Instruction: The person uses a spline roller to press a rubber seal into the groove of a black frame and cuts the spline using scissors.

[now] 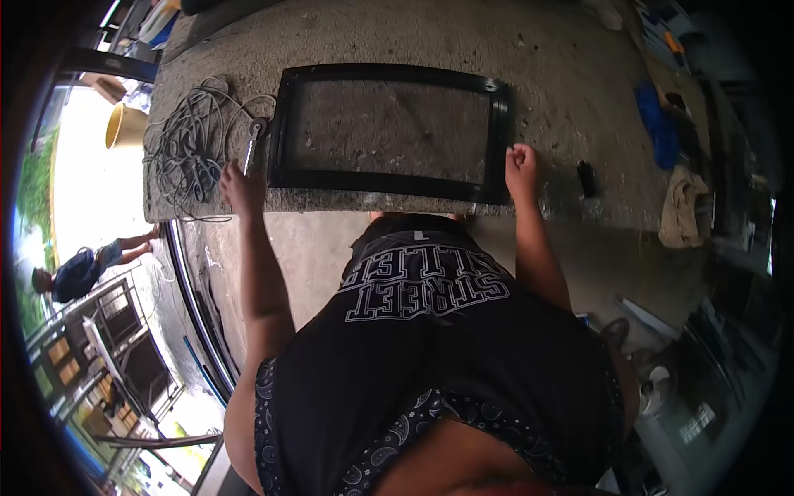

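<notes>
A black shirt [430,355] is filling six o'clock; the left hand [243,192] is hovering at ten o'clock over the near edge of a worktable [579,74], its fingers bending by the lower end of a silver roller tool [251,153], though I cannot tell whether they are pinching it; the right hand [523,172] is curling at two o'clock, just beside the frame's right side, and I cannot tell whether it is gripping anything; a black rectangular frame [389,185] is lying flat at twelve o'clock, between the hands; a tangle of grey cord [194,145] is spreading at ten o'clock, left of the tool; a blue cloth [656,128] is lying at two o'clock; far off, another person [74,277] is showing at nine o'clock.
</notes>
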Tool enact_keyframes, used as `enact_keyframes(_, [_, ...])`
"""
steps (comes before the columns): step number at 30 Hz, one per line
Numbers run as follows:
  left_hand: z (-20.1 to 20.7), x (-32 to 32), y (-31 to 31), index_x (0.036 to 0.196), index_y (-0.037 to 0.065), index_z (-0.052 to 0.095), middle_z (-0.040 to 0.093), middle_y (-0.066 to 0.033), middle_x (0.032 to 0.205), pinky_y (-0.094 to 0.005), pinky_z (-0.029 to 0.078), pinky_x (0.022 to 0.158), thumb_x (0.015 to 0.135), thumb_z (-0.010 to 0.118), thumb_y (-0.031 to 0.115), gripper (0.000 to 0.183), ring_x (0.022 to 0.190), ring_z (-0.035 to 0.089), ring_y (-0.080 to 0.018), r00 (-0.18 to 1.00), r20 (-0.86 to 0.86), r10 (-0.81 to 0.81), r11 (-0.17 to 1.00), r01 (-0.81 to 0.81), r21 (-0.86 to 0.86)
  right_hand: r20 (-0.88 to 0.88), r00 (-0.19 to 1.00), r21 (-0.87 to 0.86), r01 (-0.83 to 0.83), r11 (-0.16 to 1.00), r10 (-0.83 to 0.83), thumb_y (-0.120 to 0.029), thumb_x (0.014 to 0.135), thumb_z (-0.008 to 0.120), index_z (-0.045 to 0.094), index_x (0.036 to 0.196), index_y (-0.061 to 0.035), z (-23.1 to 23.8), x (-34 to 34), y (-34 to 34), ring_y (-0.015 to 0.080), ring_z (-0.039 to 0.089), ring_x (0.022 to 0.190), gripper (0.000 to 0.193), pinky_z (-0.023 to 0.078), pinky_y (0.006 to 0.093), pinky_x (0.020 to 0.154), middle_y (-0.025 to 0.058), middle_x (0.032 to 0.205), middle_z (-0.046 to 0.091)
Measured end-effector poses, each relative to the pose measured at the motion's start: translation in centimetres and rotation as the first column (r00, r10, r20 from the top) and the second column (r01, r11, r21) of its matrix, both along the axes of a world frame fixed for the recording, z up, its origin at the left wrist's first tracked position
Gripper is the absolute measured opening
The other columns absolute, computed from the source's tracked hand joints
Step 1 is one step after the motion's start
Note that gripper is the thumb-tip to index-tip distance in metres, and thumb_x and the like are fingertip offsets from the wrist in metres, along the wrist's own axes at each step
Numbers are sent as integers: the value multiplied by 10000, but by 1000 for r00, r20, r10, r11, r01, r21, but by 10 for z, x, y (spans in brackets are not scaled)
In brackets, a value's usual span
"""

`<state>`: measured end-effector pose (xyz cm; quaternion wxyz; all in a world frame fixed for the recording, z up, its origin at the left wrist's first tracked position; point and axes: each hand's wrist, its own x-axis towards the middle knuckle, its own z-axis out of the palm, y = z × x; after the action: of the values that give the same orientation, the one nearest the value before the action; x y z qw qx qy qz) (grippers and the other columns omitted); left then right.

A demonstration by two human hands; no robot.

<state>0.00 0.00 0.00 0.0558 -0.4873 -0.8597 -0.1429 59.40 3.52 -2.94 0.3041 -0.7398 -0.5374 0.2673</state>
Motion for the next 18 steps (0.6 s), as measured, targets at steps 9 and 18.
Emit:
enact_keyframes(9, [-22,-75,34,1011,-1,520,582,-230,947,-488,503,774,920,560,223,245,914,591,-441,856,67,-513,844,517,-143,-48,967,162,255,953,-251,-277,923,631,593,1116,5,-17,-52,36,279,639,910,344,501,369,827,167,1039,648])
enact_keyframes(18, [22,26,-38,1030,33,498,603,-68,733,-304,494,456,962,614,269,272,647,633,-180,93,985,145,972,-199,-124,62,967,72,243,967,-247,-330,919,644,540,1204,27,-15,-59,17,335,580,1048,469,448,408,933,214,1136,595])
